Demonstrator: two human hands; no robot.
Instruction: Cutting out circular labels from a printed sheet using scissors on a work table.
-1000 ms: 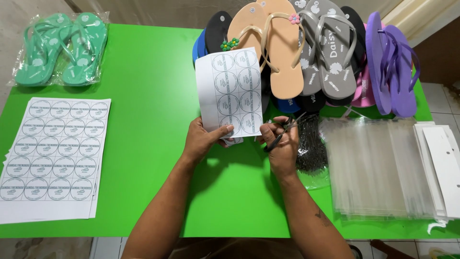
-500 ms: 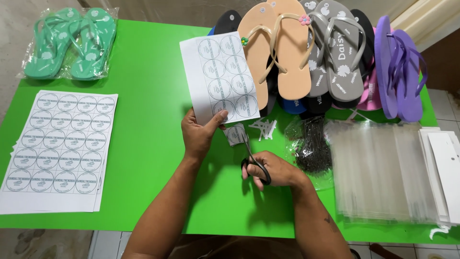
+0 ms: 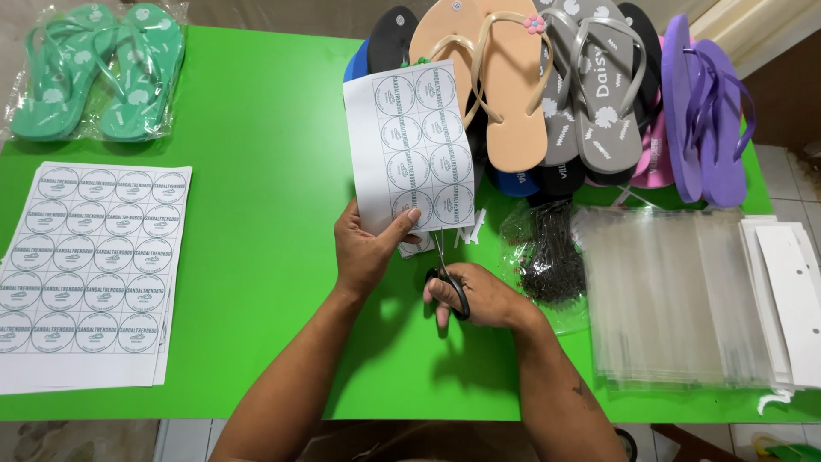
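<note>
White round-label strip [image 3: 409, 145] above green table [image 3: 256, 128]

Bright, even light from above; soft shadows under both forearms on the green table [image 3: 256, 103], everything sharp.

Two bare forearms enter from six o'clock, with no sleeves, watch or bracelet showing on either. The left hand [image 3: 366, 252] has short, plain nails and no ring that can be seen. The right hand [image 3: 481, 297] is likewise bare; a small dark mark, perhaps a tattoo, sits on its forearm toward five o'clock.
</note>
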